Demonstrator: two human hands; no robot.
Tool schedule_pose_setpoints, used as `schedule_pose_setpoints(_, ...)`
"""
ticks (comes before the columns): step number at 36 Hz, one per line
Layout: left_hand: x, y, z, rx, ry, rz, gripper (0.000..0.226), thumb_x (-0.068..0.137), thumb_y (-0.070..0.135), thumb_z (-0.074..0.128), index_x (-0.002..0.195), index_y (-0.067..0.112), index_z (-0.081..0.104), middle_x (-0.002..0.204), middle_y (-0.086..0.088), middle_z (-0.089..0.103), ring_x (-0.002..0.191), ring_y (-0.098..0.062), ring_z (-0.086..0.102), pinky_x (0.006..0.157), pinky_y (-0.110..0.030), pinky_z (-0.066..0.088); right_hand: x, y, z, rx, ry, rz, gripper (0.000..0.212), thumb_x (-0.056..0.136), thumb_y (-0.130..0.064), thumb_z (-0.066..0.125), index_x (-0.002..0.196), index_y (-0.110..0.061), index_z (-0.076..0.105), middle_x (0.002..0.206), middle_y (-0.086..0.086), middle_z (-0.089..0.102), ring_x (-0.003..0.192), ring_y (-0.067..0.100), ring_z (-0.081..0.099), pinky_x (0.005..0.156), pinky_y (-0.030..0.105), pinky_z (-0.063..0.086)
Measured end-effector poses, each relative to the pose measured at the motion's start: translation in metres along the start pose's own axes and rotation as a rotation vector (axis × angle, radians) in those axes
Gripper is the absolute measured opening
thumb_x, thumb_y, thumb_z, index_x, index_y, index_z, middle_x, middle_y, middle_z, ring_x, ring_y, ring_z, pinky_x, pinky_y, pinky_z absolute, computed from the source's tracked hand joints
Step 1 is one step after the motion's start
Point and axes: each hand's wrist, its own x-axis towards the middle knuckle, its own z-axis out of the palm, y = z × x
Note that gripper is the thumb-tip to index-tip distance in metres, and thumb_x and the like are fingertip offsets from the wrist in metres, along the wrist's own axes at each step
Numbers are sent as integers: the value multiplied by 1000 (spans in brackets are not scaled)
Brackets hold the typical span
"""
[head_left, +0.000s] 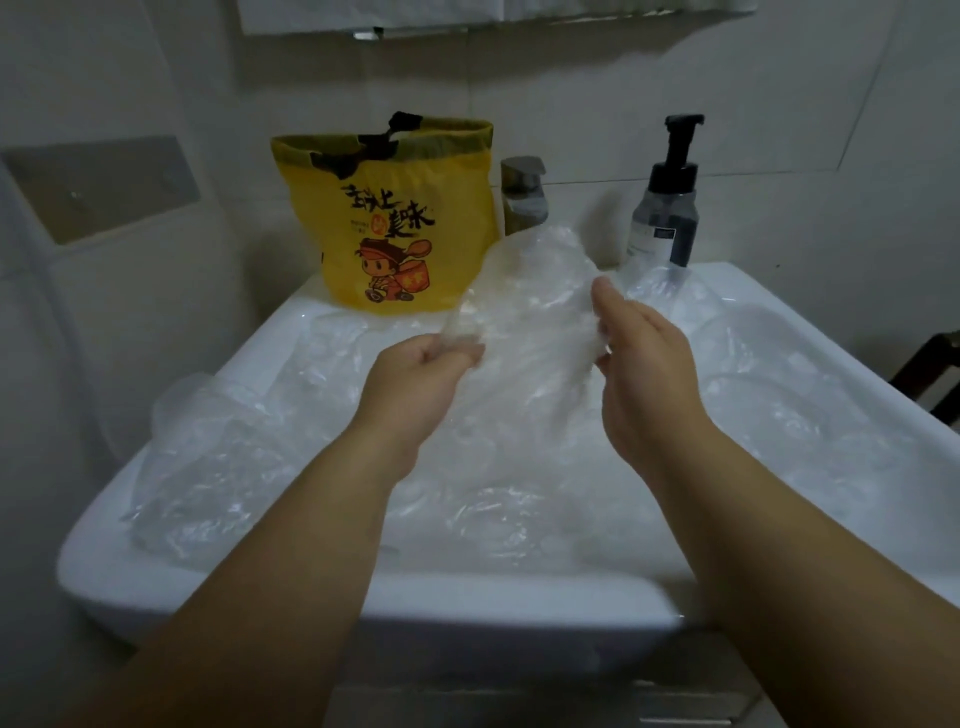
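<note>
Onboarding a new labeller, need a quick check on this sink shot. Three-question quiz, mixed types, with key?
1. True or false: the yellow bag stands on the back rim of the sink, left of the tap.
2. Of the left hand and right hand, which grips the clear bag? A left; B right; C both.
3. Fill in: the pump bottle stands at the sink's back ___ corner.
Key: 1 true; 2 C; 3 right.

Two forearms (311, 545) are seen bare, uncovered as far as the view's lower edge. The left hand (415, 376) and right hand (644, 369) are likewise uncovered. The fingernails appear short, though they are blurred.
</note>
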Motion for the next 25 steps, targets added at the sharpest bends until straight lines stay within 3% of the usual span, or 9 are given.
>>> schedule_pose_setpoints(2,-1,0,-1,28,1,10,9,87,31,69,92,25,63,88,13,58,86,-9,56,67,-21,44,0,0,0,5,2,4,48,93,-32,60,96,15,59,92,24,62,92,37,60,101,58,39)
schedule_pose_setpoints(4,-1,1,-2,1,-9,52,40,82,28,74,118,25,57,109,13,58,101,-7,58,78,-22,48,0,1,-1,-25,-13,11,37,93,-35,58,68,-8,66,80,10,57,85,23,58,100,54,44)
schedule_pose_setpoints(6,-1,0,-4,-75,-52,97,75,74,24,82,139,26,45,131,11,54,115,-10,58,93,-32,51,-1,1,0,-24,-53,3,26,94,-30,57,79,-12,69,95,13,70,97,29,66,98,51,47)
schedule_pose_setpoints(8,-2,0,-4,-112,-147,116,85,68,22,81,143,31,41,136,9,54,115,-13,61,92,-37,53,-1,4,0,-11,-106,-19,13,93,-19,60,103,-13,65,110,18,65,103,34,63,95,53,49)
schedule_pose_setpoints(11,-7,1,2,-155,-255,65,54,81,9,75,124,33,55,116,6,67,95,-11,70,70,-26,57,1,10,-2,-74,-180,-49,65,86,-6,64,140,-29,36,134,8,53,114,27,60,95,49,51)
schedule_pose_setpoints(13,-11,5,5,-204,-257,0,40,85,5,69,116,29,60,91,10,71,73,-5,68,51,-17,47,1,12,-2,-140,-200,-65,84,83,-4,66,148,-33,21,147,4,42,127,26,51,98,48,49)
schedule_pose_setpoints(17,-6,11,-1,-325,-150,-125,16,85,26,71,101,22,69,79,3,59,54,-8,46,36,-16,26,2,13,-6,-194,-227,-70,80,83,-3,68,145,-35,28,146,6,43,122,23,55,89,34,56)
schedule_pose_setpoints(22,-3,20,-14,-686,-190,-162,15,96,25,52,101,16,64,78,0,69,66,-13,67,52,-21,52,1,14,-5,-203,-271,-50,80,78,-8,75,142,-33,33,131,5,57,105,21,65,87,40,57)
schedule_pose_setpoints(25,-4,20,-21,-757,-201,-216,14,95,25,50,101,18,60,80,0,62,61,-13,61,43,-17,43,2,16,-4,-239,-265,-18,82,75,-12,79,141,-34,34,132,8,55,110,26,62,92,46,53)
